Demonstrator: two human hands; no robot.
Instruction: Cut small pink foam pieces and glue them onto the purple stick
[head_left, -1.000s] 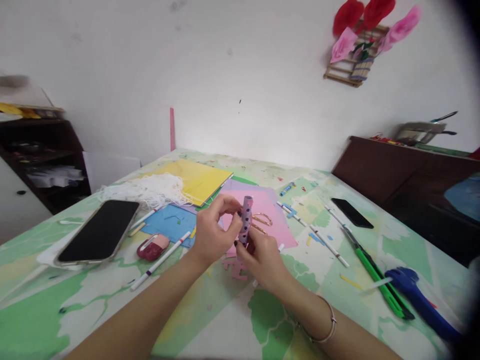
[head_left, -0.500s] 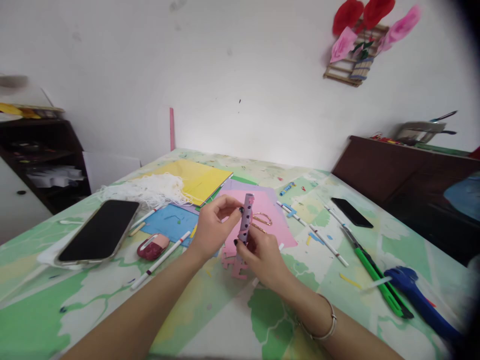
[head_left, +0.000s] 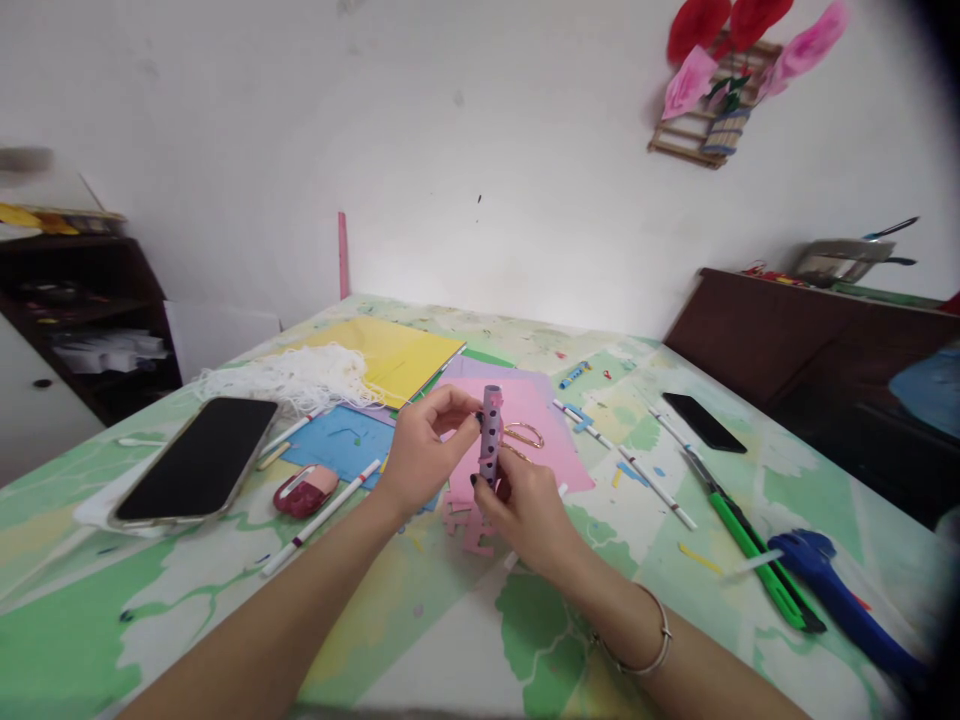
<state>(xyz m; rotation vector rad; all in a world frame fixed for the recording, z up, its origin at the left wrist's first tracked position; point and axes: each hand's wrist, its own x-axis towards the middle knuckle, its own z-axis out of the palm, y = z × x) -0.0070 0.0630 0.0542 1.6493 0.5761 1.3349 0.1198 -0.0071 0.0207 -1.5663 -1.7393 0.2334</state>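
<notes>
A slim lilac paper tube (head_left: pixel 490 430) with dark dots and small pink pieces on it stands upright between my hands. My left hand (head_left: pixel 429 442) pinches its upper left side with thumb and fingertips. Lower down, the fingers of my right hand (head_left: pixel 523 502) are closed round the tube from the right. Pink paper (head_left: pixel 547 440) lies flat behind it, with gold-handled scissors (head_left: pixel 525 434) on top, their blades hidden. Pink notched paper cut-outs (head_left: pixel 471 530) rest just below the tube.
On the left are a phone (head_left: pixel 199 460), a maroon-and-pink case (head_left: pixel 306 490), white string (head_left: pixel 315 375) and a yellow sheet (head_left: pixel 397 360). A green cutter (head_left: pixel 750 545), a blue glue gun (head_left: pixel 832 585), a second phone (head_left: pixel 703 422) and white sticks (head_left: pixel 656 485) lie right.
The tube has shifted very slightly to the left in the view, with both hands keeping nearly the same hold. Everything on the table stays where it was.
</notes>
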